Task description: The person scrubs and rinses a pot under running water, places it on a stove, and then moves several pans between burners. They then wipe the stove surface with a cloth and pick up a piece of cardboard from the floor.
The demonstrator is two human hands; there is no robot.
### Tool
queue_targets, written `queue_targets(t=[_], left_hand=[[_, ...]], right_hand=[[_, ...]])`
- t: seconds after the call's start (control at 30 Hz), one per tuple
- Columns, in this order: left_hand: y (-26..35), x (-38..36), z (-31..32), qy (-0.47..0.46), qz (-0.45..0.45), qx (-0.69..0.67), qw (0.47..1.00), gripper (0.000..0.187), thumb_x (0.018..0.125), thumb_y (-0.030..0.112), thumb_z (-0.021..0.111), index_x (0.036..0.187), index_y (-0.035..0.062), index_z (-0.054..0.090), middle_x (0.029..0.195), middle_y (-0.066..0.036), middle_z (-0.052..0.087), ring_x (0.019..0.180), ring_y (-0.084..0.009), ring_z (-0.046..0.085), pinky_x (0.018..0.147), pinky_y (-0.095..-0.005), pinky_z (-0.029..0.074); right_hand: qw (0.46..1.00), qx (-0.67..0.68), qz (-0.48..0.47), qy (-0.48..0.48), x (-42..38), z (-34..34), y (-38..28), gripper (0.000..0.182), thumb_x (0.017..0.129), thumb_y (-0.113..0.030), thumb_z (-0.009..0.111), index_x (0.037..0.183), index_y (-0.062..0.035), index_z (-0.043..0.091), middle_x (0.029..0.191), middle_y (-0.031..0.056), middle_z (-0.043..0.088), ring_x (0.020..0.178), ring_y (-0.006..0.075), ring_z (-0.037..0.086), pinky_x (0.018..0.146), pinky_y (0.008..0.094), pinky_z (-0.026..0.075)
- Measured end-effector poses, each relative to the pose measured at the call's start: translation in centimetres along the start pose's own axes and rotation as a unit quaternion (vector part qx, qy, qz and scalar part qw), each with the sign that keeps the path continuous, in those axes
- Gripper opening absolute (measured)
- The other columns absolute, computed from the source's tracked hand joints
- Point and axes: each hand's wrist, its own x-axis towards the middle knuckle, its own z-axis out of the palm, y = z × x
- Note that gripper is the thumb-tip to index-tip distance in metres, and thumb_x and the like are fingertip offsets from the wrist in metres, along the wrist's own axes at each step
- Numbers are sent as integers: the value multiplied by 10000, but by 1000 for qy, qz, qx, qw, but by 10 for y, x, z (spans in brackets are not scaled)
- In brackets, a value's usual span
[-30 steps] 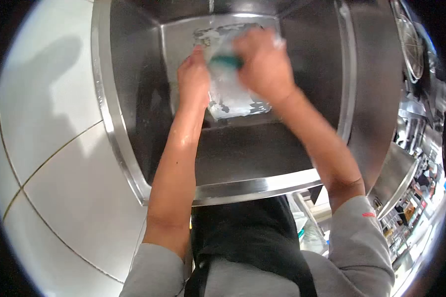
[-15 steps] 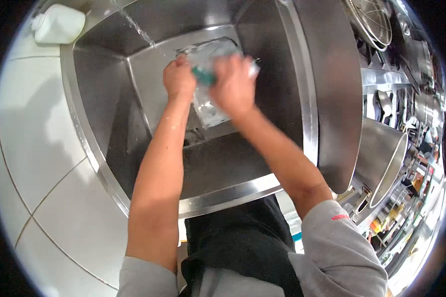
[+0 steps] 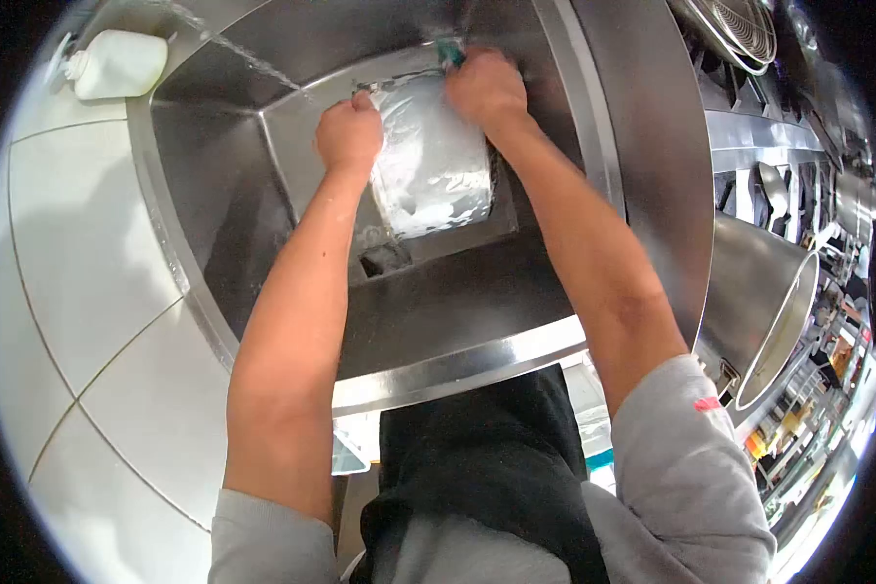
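Note:
A pale, shiny rectangular piece (image 3: 433, 161), like a lid or shallow container, is tilted inside the steel sink (image 3: 457, 347). White suds streak its surface. My left hand (image 3: 350, 134) is closed on its upper left edge, thumb on top. At the far right corner of the piece, my right hand (image 3: 487, 88) is closed around a green scouring pad (image 3: 449, 54), which pokes out past the fingers. Water runs in a thin stream (image 3: 253, 60) into the sink from the upper left.
A white plastic bottle (image 3: 119, 65) stands on the tiled counter (image 3: 97, 243) at the left. Right of the sink, a large steel pot (image 3: 754, 292) lies on its side below hanging utensils (image 3: 773, 190). Wire strainers (image 3: 735, 29) are at the upper right.
My right hand has moved with the scouring pad from the middle of the piece up to its far right corner, uncovering the sudsy surface. My left hand keeps its hold on the left edge.

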Motion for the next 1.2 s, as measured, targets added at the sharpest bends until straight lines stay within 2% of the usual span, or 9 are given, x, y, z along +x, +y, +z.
queue_targets(t=[0.27,0.37,0.47,0.57,0.77,0.93,1.03,1.17,1.2], left_hand=[[-3,79,35,-64,-47,-20,997,451,929,343,546,1014,-53,745,1124,-267,723,1070,-439,694,954,-478,528],[-1,69,16,-100,148,144,973,466,913,369,594,1016,-61,743,1113,-277,720,1077,-451,687,954,-486,527],[-1,48,28,-39,24,28,999,447,928,369,610,1012,-47,746,1071,-286,720,1054,-455,687,927,-500,528],[1,-13,18,-13,69,-52,996,484,984,420,601,833,-32,682,781,-250,692,742,-416,674,710,-519,500],[-9,-161,8,-138,358,-55,922,135,913,201,665,886,71,640,826,-180,681,765,-399,693,664,-511,552],[-73,-178,49,-308,423,86,848,108,870,169,676,885,71,633,819,-144,694,785,-383,707,689,-506,569],[-102,-174,25,-198,359,65,910,171,837,203,721,881,63,633,864,-145,698,859,-377,713,765,-505,569],[-162,-144,-11,195,-84,28,977,440,966,437,633,1016,5,701,1050,-256,702,1132,-440,648,941,-507,501],[-178,-146,10,129,-131,14,983,509,985,482,586,1030,-11,708,1059,-270,703,1121,-444,654,932,-515,501]], right_hand=[[988,-38,-115,101,-79,0,0,483,744,-143,727,1221,-150,647,1109,124,561,1105,373,539,909,561,499],[991,-6,12,131,-18,-3,-10,368,807,-201,733,1135,-53,657,1182,166,602,1156,391,561,929,533,525],[989,0,-32,147,-33,2,8,346,837,-199,729,1145,-54,668,1205,200,627,1176,404,578,932,529,529],[972,134,-42,188,-64,-25,14,335,868,-190,727,1162,-42,666,1104,159,685,1047,325,656,899,450,543],[717,684,131,22,-77,-112,-21,281,862,-99,732,1128,-32,672,939,65,716,797,179,682,768,351,557],[966,179,-86,-165,-53,-53,-27,382,816,-167,737,1136,34,687,1061,215,738,933,320,744,860,410,584],[933,-116,-165,-298,-76,-3,-29,558,815,-206,725,1346,-64,628,1143,230,719,1073,406,699,927,474,557],[912,-145,-169,-344,-142,89,-5,507,843,-160,649,1342,-89,600,1105,279,717,1091,417,699,952,515,561],[913,-96,-125,-377,-168,118,-9,473,860,-161,645,1327,-91,619,1120,262,719,1096,408,699,949,513,562]])
